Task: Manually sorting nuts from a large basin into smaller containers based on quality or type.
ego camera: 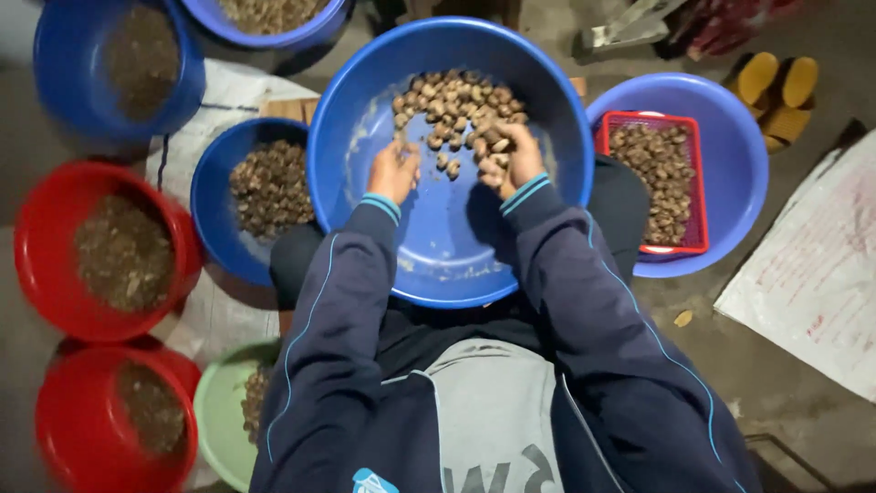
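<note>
Nuts (456, 105) lie heaped in the far half of a big blue basin (447, 265) that sits on the person's lap, its near half bare. The left hand (394, 172) rests curled at the heap's near left edge, touching a few nuts; whether its grip closes on any I cannot tell. The right hand (511, 157) lies on the heap's near right side, fingers bent around several nuts in a loose clutch. Both sleeves are dark blue with light blue cuffs. Just left of the basin stands a smaller blue bowl (212, 183) of darker pieces; to the right a pale blue tub (739, 155) holds a red basket (695, 183) of nuts. Further left, two red buckets (36, 237) and a blue bucket (55, 64) hold fine brown matter, and a green bowl (214, 411) sits near the left elbow. Yellow sandals (776, 87) lie on the floor at upper right, beside a white sack (821, 274).
</note>
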